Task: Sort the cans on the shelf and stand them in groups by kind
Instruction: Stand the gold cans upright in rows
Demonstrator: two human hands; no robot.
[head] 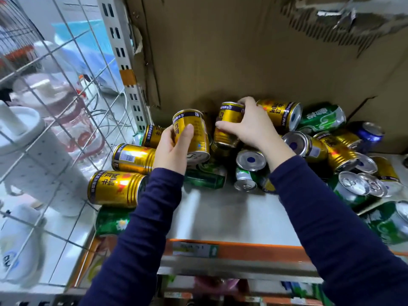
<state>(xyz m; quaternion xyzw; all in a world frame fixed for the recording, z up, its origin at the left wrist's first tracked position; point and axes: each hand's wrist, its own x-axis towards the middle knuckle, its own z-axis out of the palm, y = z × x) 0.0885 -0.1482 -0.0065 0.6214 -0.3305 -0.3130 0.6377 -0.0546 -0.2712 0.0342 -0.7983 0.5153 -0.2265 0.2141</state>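
Gold can (194, 134) in left hand (172, 149), second (228, 120) in right hand (251, 125); perhaps ten lying.

Bright, even light across your head camera's view, strongest at the left, where the wire grid (55, 85) and the pale things behind it wash out. Glare streaks the bare metal shelf (220, 213) and glints off the silver can ends (251, 160). The cardboard (242, 51) behind stays matt, with a dark shadow along its foot. Wide-angle distortion bows the slotted post (123, 62) and the shelf's front edge. Detail is sharpest mid-frame, as on a gold can (198, 129). Your sleeves (141, 239) and the bottom edge are soft and smeared.
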